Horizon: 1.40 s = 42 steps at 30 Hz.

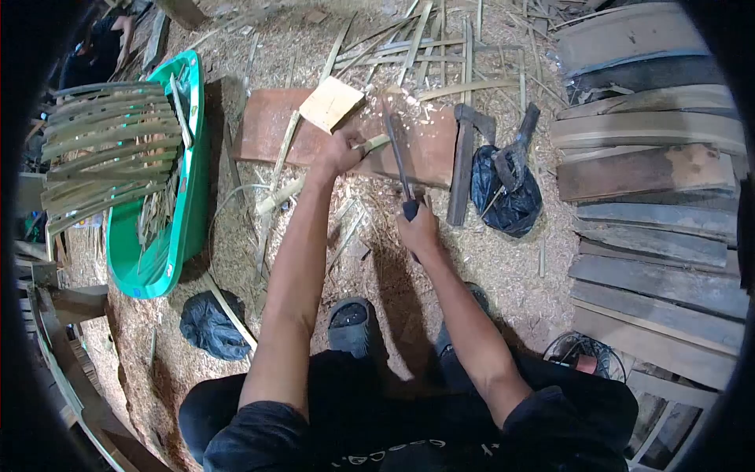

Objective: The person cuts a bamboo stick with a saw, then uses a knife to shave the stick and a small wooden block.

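My left hand (343, 153) is closed around a bamboo strip (377, 142) whose short pale end sticks out toward the right. In my right hand (418, 231) is the dark handle of a long knife (398, 157). Its narrow blade points away from me and passes just right of the strip's end. Both hands are by the near edge of a reddish-brown wooden board (271, 126) on the ground. Just beyond my left hand, a pale square wooden block (330, 103) rests on that board. Small light chips (421, 110) lie near the blade's tip.
A green plastic tub (179, 236) with bamboo strips (110, 149) stands at left. A hatchet (476, 122) and a black plastic bag (511, 200) lie right of the board. Stacked planks (645, 181) line the right side. Long bamboo slats (417, 47) lie scattered beyond. Another person (98, 51) shows far left.
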{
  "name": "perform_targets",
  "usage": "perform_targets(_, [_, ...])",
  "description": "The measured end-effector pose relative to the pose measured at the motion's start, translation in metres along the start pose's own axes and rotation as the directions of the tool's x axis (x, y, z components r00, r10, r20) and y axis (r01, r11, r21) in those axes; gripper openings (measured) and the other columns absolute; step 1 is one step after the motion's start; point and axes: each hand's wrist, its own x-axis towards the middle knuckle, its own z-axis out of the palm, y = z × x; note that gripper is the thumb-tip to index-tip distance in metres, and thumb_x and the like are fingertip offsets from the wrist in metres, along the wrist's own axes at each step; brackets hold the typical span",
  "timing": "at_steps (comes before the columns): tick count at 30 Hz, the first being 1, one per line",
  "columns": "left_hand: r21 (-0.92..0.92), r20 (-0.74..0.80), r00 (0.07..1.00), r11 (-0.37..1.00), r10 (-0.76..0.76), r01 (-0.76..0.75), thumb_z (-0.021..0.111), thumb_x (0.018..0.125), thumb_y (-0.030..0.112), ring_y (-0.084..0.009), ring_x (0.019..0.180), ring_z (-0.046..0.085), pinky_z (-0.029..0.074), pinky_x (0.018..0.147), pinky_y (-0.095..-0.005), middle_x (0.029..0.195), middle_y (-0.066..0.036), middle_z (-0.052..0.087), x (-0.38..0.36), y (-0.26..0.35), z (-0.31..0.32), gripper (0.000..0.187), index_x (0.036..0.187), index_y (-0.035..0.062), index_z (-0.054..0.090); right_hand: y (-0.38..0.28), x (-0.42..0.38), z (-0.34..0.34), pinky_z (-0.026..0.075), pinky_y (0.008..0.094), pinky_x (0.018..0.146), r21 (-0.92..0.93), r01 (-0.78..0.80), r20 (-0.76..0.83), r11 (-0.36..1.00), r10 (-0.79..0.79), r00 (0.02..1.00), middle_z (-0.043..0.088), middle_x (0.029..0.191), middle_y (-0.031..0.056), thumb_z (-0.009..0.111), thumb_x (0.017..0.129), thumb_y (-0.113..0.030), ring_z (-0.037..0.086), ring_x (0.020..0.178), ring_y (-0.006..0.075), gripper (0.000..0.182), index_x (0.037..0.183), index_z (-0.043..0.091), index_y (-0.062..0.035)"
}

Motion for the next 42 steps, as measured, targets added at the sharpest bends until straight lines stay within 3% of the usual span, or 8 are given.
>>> perform_targets(6, [-0.052, -0.042, 0.997, 0.996, 0.066, -0.068, 0.074, 0.083, 0.025, -0.0161, 0.062, 0.064, 0.050, 0.057, -0.0359, 0.069, -0.009, 0.068, 0.013, -0.024, 0.017, 0.023, 0.096, 0.0066, 0.074, -0.052, 0.004, -0.029, 0.053, 0.0436, 0.061, 0.165, 0.041, 0.022, 0.985, -0.045, 0.999, 0.064, 0.067, 0.0194, 0.069, 0.087, -0.024, 0.067, 0.063, 0.0380, 0.027, 0.092, 0.062, 0.0016])
perform_targets(9, [-0.116, -0.003, 1.000, 0.993, 0.023, -0.023, 0.072, 0.084, 0.020, -0.0154, 0.056, 0.062, 0.048, 0.050, -0.0333, 0.068, -0.009, 0.067, 0.012, -0.026, 0.018, 0.020, 0.098, 0.0058, 0.073, -0.072, 0.001, -0.035, 0.052, 0.0404, 0.058, 0.172, 0.384, -0.280, 0.907, -0.329, 0.902, 0.063, 0.067, 0.0183, 0.069, 0.088, -0.021, 0.066, 0.060, 0.0350, 0.023, 0.090, 0.060, -0.0001])
perform_targets(14, [-0.107, 0.023, 1.000, 0.994, -0.021, 0.023, 0.071, 0.085, 0.014, -0.0160, 0.055, 0.063, 0.049, 0.048, -0.0326, 0.071, -0.011, 0.068, 0.010, -0.011, 0.010, 0.018, 0.099, 0.0034, 0.072, 0.003, -0.003, -0.002, 0.054, 0.0479, 0.072, -0.092, -0.060, 0.026, 0.994, 0.063, 0.998, 0.068, 0.080, 0.0249, 0.076, 0.079, -0.033, 0.069, 0.081, 0.0434, 0.039, 0.095, 0.066, 0.0017])
perform_targets(18, [-0.126, -0.017, 0.999, 0.991, -0.036, 0.034, 0.070, 0.085, 0.013, -0.0170, 0.058, 0.064, 0.051, 0.051, -0.0329, 0.074, -0.013, 0.070, 0.009, -0.005, 0.011, 0.017, 0.099, 0.0026, 0.071, -0.031, 0.003, -0.022, 0.054, 0.0468, 0.070, 0.078, -0.060, 0.072, 0.995, 0.054, 0.996, 0.067, 0.077, 0.0257, 0.072, 0.081, -0.031, 0.068, 0.079, 0.0449, 0.035, 0.091, 0.065, 0.0014])
perform_targets(22, [-0.170, 0.002, 0.997, 0.982, -0.081, 0.080, 0.069, 0.085, 0.012, -0.0164, 0.063, 0.066, 0.054, 0.053, -0.0330, 0.075, -0.014, 0.070, 0.009, -0.014, 0.020, 0.017, 0.098, 0.0000, 0.069, -0.048, -0.004, -0.024, 0.054, 0.0468, 0.073, 0.179, 0.308, -0.218, 0.934, -0.267, 0.939, 0.068, 0.078, 0.0246, 0.071, 0.081, -0.028, 0.069, 0.080, 0.0441, 0.033, 0.092, 0.065, 0.0025])
perform_targets(25, [-0.270, 0.023, 0.995, 0.958, -0.096, 0.098, 0.068, 0.085, 0.011, -0.0162, 0.064, 0.065, 0.055, 0.054, -0.0332, 0.074, -0.012, 0.069, 0.016, -0.026, 0.028, 0.019, 0.099, -0.0023, 0.068, 0.017, 0.002, 0.005, 0.054, 0.0478, 0.075, -0.137, -0.008, 0.023, 0.991, 0.012, 1.000, 0.069, 0.082, 0.0250, 0.073, 0.081, -0.029, 0.069, 0.084, 0.0440, 0.035, 0.094, 0.066, 0.0025])
perform_targets(29, [-0.346, 0.012, 0.997, 0.935, -0.075, 0.074, 0.067, 0.087, 0.015, -0.0193, 0.062, 0.066, 0.053, 0.057, -0.0342, 0.072, -0.013, 0.067, -0.003, -0.016, 0.021, 0.020, 0.099, -0.0008, 0.068, -0.022, -0.002, -0.009, 0.054, 0.0478, 0.075, -0.005, -0.037, 0.001, 0.999, 0.037, 0.999, 0.069, 0.084, 0.0256, 0.072, 0.082, -0.032, 0.069, 0.085, 0.0434, 0.038, 0.091, 0.066, 0.0047])
perform_targets(42, [-0.735, -0.169, 0.978, 0.646, 0.119, -0.205, 0.061, 0.099, 0.014, -0.0103, 0.067, 0.063, 0.051, 0.060, -0.0277, 0.083, -0.008, 0.072, -0.038, 0.054, -0.017, 0.012, 0.102, 0.0018, 0.060, -0.076, 0.054, -0.047, 0.048, 0.0364, 0.058, 0.347, 0.228, -0.126, 0.910, -0.196, 0.972, 0.065, 0.067, 0.0092, 0.077, 0.084, -0.024, 0.063, 0.062, 0.0202, 0.027, 0.088, 0.064, -0.0012])
